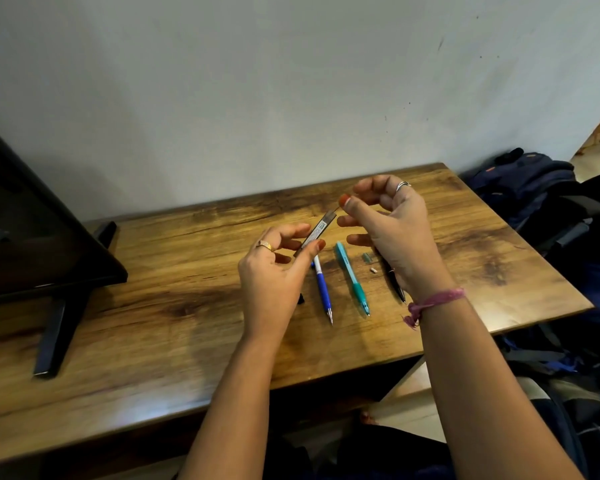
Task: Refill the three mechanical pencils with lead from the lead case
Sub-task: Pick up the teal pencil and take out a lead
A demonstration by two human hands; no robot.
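Pinched between the thumb and curled fingers of the left hand [274, 268], the lead case [314, 232] is held above the table [153, 306], tilted so that its upper end points up and toward the far edge, close to the right hand [392, 230]. That right hand hovers just beyond the case's upper end with thumb and forefinger pressed together at their tips; whether a lead sits between them is too fine to tell, and its other fingers are loosely curled around nothing visible. Three mechanical pencils lie side by side on the wood beneath the hands, toward the table's right half, tips pointing at the near edge: the blue pencil [323, 289] partly under the left hand, the teal pencil [352, 278] just to its right, and the black pencil [395, 284] further right, largely hidden by the right wrist. Between the teal and black pencils rest a small teal cap [367, 258] and a tiny pale eraser piece [373, 270], apart from each other. A small black piece [301, 298] lies near the left wrist. At the table's left end stands a dark screen [32, 237] on black legs. Beyond the right edge sits a blue backpack [534, 181].
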